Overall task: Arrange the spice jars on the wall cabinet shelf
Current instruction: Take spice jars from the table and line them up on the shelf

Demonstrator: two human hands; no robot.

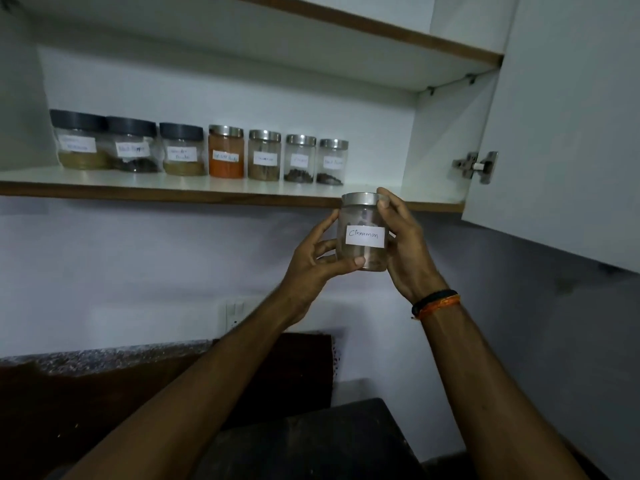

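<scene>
— While both hands hold it, where is the cinnamon jar [364, 232]?
— Below the shelf [173, 192] lip, five o'clock of the row's last jar [333, 162].
— Grip?
— Left hand [311, 268] fingers curl round the base; right hand [403, 244] pinches the lid.
— Advice?
— Lift above the lip, set upright at three o'clock of that jar.

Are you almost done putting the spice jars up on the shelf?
Nearly. Seven jars already stand in a row on the shelf: three with dark lids on the left, four with silver lids to their right. The cinnamon jar is in hand, the left hand and right hand gripping it just below the shelf edge. What's left is setting it in the bare spot at the row's right end.
</scene>
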